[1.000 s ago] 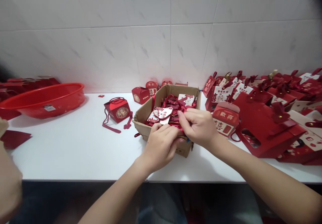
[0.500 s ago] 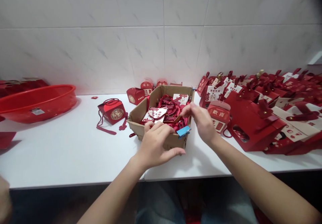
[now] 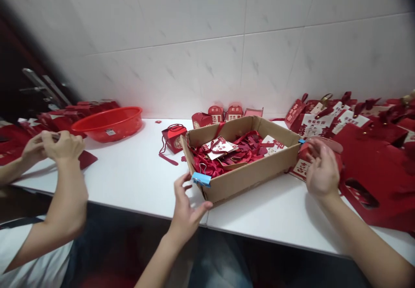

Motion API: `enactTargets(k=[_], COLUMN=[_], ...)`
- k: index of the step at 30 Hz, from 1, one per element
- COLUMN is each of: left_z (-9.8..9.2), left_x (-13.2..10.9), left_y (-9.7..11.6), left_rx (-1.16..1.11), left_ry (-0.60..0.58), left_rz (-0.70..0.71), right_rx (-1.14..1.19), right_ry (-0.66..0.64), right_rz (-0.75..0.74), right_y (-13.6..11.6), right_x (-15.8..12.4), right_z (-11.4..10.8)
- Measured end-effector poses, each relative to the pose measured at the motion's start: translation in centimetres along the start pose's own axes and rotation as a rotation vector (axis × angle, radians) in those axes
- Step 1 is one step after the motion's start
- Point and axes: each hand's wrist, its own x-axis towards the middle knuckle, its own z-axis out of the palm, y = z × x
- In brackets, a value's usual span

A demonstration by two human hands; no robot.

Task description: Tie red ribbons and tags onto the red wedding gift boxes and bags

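A cardboard box (image 3: pixel 249 175) stands at an angle on the table, its long side toward me. Inside lie red ribbons (image 3: pixel 249 145), white printed cards (image 3: pixel 218 147) and red pieces. A blue binder clip (image 3: pixel 201 179) grips its front left corner. Beside that corner is my left hand (image 3: pixel 188 208), fingers spread, the thumb at the box's lower edge; whether it touches I cannot tell. My right hand (image 3: pixel 323 169) is held off the box's right end, slightly blurred, with fingers apart and curved. Behind it, a small red gift box (image 3: pixel 301 167) is partly hidden.
Red gift bags (image 3: pixel 382 167) crowd the right side. Small red boxes (image 3: pixel 223 113) stand along the wall, and a corded red box (image 3: pixel 174 137) sits left of the carton. Further left are a red plastic basin (image 3: pixel 110 124) and another person's hands (image 3: pixel 55 145).
My view has swung left, bringing the co-worker in. The cardboard box has turned so its long side faces me and its clipped corner is at the left. My hands have moved apart.
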Motion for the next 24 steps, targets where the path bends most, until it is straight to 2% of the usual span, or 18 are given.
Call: enactTargets(k=[3,5,8,11,14,16,18,19,21,24], left_z=[1.4,1.7,1.5,1.3,1.5,1.9,2.3,2.4,2.6,2.5], left_x=[-0.7,-0.4,0.3,0.8,0.5,0.0,-0.7,-1.1,-1.7,-2.2], left_y=[0.3,0.3,-0.3,-1.3,-1.5,-0.6,1.3,2.4,4.5,6.5], left_rx=[-0.100,-0.143,-0.110,-0.085,-0.049,0.049,0.153,0.186,0.251,0.333], left_ry=[-0.102,-0.097,-0.026,0.049,0.095,0.157,0.184,0.157,0.031,-0.238], left_rz=[-0.133,-0.168,-0.210,-0.239,-0.270,-0.268,-0.214,-0.170,-0.054,0.174], right_rx=[0.121,0.161,0.140,0.079,0.146,0.181,0.125,0.069,-0.034,-0.054], right_ry=[-0.093,-0.110,-0.121,-0.145,-0.059,-0.014,-0.079,-0.144,-0.298,-0.457], right_rz=[0.126,0.183,0.220,0.152,0.074,0.054,0.002,-0.047,-0.161,-0.258], right_y=[0.4,-0.3,-2.4,-4.4,-5.0,-4.7,-4.5,-4.5,-4.5,-4.4], right_x=[-0.6,-1.0,-1.9,-3.4,-4.1,-3.8,-3.1,-2.9,-2.6,-3.0], right_z=[0.9,1.0,0.2,-1.3,-2.9,-3.4,-3.4,-3.2,-2.8,-2.2])
